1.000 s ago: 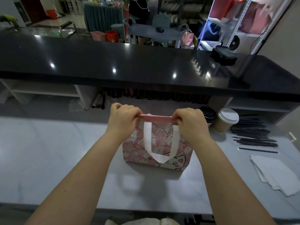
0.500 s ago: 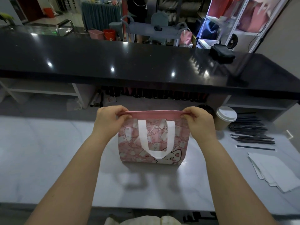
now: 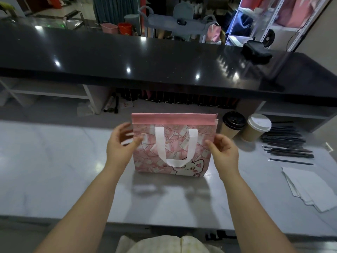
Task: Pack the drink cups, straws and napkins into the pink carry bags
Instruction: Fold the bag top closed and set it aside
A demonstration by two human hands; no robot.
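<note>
A pink carry bag (image 3: 200, 152) with a white handle and a cat print stands upright on the grey counter (image 3: 63, 170). My left hand (image 3: 121, 145) hovers at its left side, fingers spread, holding nothing. My right hand (image 3: 223, 150) is at its right side, fingers apart, thumb near the bag's edge. To the right of the bag stand two paper cups, one with a black lid (image 3: 232, 125) and one with a white lid (image 3: 257, 126). Black straws (image 3: 286, 143) lie further right, and white napkins (image 3: 313, 189) lie nearer me.
A raised black countertop (image 3: 164, 57) runs across behind the work surface, with a black pouch (image 3: 256, 52) on it. Under it are open shelves (image 3: 291, 114) and several dark items. The counter's front edge is close to my body.
Both hands were gripping the bag's pink top rim and pulling it apart; they have let go and dropped to the bag's sides. The bag now stands on its own.
</note>
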